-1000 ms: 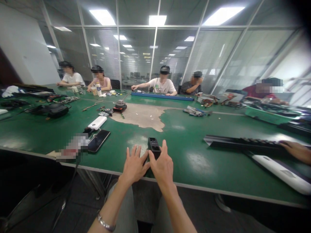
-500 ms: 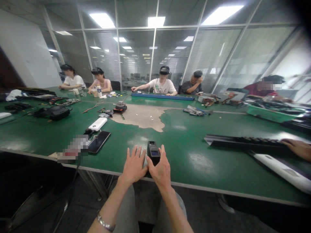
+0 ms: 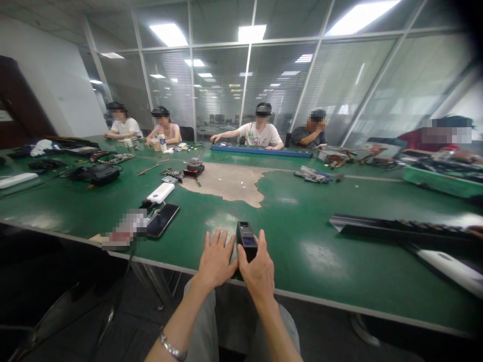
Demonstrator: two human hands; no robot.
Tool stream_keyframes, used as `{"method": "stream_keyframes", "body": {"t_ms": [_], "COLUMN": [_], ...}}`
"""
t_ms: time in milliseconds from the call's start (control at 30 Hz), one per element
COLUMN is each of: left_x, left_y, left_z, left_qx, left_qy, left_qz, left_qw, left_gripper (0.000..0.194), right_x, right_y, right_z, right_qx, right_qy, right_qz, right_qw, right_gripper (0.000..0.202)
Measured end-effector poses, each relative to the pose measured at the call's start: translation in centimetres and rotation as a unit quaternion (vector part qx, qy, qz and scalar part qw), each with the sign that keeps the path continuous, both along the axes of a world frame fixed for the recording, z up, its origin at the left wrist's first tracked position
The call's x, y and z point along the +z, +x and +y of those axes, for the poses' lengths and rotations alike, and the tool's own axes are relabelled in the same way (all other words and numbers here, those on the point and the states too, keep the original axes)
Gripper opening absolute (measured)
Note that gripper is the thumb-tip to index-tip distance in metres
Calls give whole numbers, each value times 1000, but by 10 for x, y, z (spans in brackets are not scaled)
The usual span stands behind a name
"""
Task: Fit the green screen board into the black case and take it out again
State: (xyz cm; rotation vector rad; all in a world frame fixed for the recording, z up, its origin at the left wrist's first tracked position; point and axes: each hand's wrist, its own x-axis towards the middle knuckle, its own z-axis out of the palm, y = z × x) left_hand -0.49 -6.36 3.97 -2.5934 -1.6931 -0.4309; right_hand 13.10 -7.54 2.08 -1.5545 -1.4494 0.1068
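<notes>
A small black device (image 3: 246,236) with a little screen stands on the green table (image 3: 302,216) near its front edge. My right hand (image 3: 257,264) is around the near part of the device, thumb on its left and fingers along its right side. To the left, my left hand (image 3: 218,257) lies on the tabletop with its fingers spread, holding nothing, its thumb close to my right thumb. A dark phone (image 3: 163,220) and a white power bank (image 3: 161,192) lie further left.
At the right are a long black metal profile (image 3: 370,227) and a white-and-black tool (image 3: 449,269). A green basket (image 3: 441,183) stands behind them. Gloves (image 3: 312,174) and a red-black device (image 3: 193,168) lie farther back. Several people sit across the table.
The whole view has shifted, so the table items appear further right. Both hands keep nearly the same pose beside the black device. The other person's hand at the right edge is now mostly out of view.
</notes>
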Motion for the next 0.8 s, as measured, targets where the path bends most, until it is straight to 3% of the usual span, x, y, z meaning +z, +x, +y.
{"method": "stream_keyframes", "body": {"t_ms": [633, 800], "left_x": [-4, -4], "left_y": [-1, -1], "left_z": [1, 2], "left_qx": [1, -3], "left_qy": [11, 7], "left_qz": [-12, -13], "left_qw": [1000, 1000], "left_gripper": [58, 60], "right_x": [-4, 9], "right_y": [3, 2], "right_z": [-3, -2], "right_qx": [-3, 9], "right_qy": [-1, 3], "right_qz": [3, 46], "right_qw": [1000, 999], "right_gripper": [77, 79]}}
